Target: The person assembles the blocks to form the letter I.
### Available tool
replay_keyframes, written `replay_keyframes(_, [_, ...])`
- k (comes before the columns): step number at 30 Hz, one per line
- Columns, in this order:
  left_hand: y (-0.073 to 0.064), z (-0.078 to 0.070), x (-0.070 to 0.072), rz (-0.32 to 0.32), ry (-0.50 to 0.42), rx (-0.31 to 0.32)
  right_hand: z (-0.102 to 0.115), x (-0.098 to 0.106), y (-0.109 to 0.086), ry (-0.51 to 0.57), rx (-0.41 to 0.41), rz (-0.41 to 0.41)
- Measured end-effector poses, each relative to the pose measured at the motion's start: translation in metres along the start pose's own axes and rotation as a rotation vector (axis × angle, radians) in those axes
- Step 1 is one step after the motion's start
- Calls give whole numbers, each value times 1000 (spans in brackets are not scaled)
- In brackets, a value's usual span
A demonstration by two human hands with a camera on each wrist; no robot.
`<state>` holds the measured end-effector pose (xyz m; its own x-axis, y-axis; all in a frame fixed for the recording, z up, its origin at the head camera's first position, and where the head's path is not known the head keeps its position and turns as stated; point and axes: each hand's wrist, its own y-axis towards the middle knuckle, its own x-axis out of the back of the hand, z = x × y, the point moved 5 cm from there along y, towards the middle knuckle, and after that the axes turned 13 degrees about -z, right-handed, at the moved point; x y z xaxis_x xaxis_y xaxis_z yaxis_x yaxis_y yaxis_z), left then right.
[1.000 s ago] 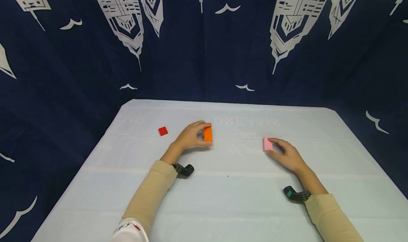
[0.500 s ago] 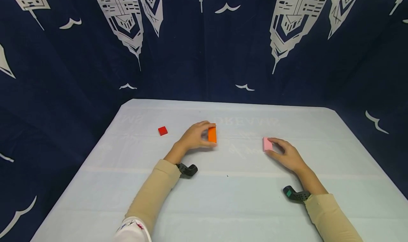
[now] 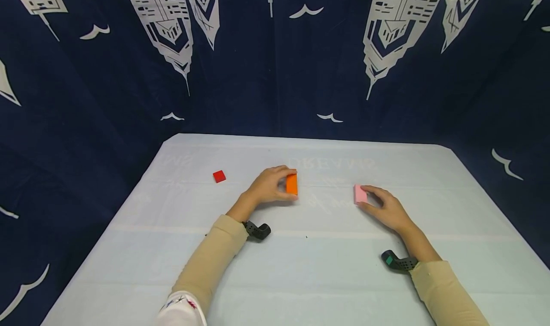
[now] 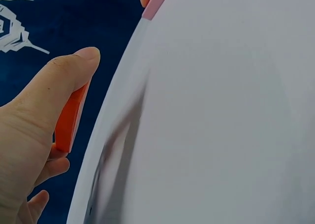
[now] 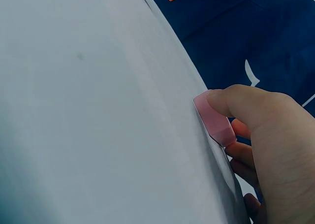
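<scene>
Near the middle of the table, my left hand [image 3: 268, 185] pinches an orange block [image 3: 291, 184] between thumb and fingers. In the left wrist view the orange block [image 4: 72, 116] is seen from the side, above the tabletop with a shadow beneath. To the right, my right hand [image 3: 388, 210] grips a pink block [image 3: 360, 194] by its two ends. The right wrist view shows the pink block [image 5: 215, 119] low at the table surface, thumb on its near face. A small red block [image 3: 219, 176] lies to the left of my left hand, touched by neither hand.
The white-covered table [image 3: 279, 268] has its far edge beyond both hands. Behind it hangs a dark blue curtain [image 3: 275, 68] with pale building and bird prints. Each wrist carries a black camera mount, such as the right mount [image 3: 398, 262].
My left hand has slid rightward with the orange block, and slightly nearer to me, closing part of the gap to the pink block. My right hand and the red block have stayed put.
</scene>
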<state>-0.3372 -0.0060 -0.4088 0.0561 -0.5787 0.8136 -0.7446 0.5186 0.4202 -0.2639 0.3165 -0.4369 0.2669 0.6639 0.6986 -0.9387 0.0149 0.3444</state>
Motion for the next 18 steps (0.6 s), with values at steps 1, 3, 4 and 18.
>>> replay_keyframes(1, [0, -1, -1, -1, 5, -7, 0, 0, 0, 0, 1, 0])
replay_keyframes(3, [0, -3, -2, -4, 8, -18, 0, 0, 0, -1, 3, -1])
replay_keyframes(4, [0, -3, -3, -4, 9, -20, 0, 0, 0, -1, 3, -1])
replay_keyframes(18, [-1, -9, -13, 33, 58, -2, 0, -1, 0, -10, -11, 4])
